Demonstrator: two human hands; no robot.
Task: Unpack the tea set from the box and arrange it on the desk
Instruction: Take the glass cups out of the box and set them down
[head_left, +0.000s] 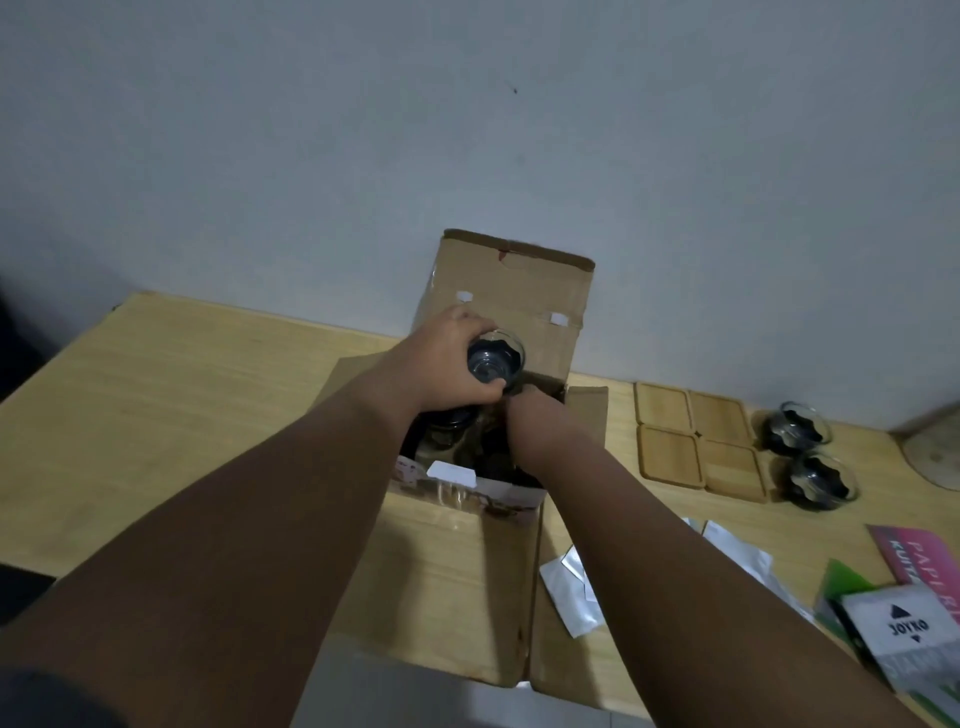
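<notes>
**Glass cup held over the open box**

The cup (493, 361) is in the left hand (452, 358), whose grip is clamped round its side. It is just above the open box (519, 291), which stands at the back of the tabletop (182, 405). The right hand (530, 421) reaches down into the box beside it. Its fingers are hidden, so its grip cannot be told. Dark glassware shows inside the box. To the right, four wooden coasters (696, 447) lie in a square, with two cups (792, 428) just beside them. Foil packets (571, 597) and printed booklets (914, 639) lie nearer.
</notes>
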